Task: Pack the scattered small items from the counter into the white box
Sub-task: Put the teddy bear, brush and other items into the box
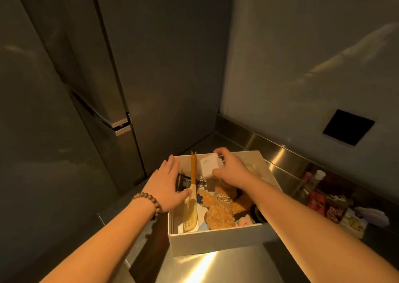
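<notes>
The white box (pixel 216 242) stands on the steel counter (pixel 226 267) near its left end. Inside lie a yellow comb (pixel 191 209), a brown plush bear (pixel 222 209), a dark item at the left and other small things. My right hand (pixel 228 166) grips a white cube-shaped charger (pixel 208 167) over the far part of the box. My left hand (pixel 166 185), with straight fingers and a bead bracelet on the wrist, rests on the box's left rim, thumb touching the comb.
Several small packets and bottles (pixel 323 202) lie scattered on the counter to the right of the box, by the wall. A black square panel (pixel 348 127) sits on the right wall. Dark cabinet doors (pixel 86 88) stand at the left and behind.
</notes>
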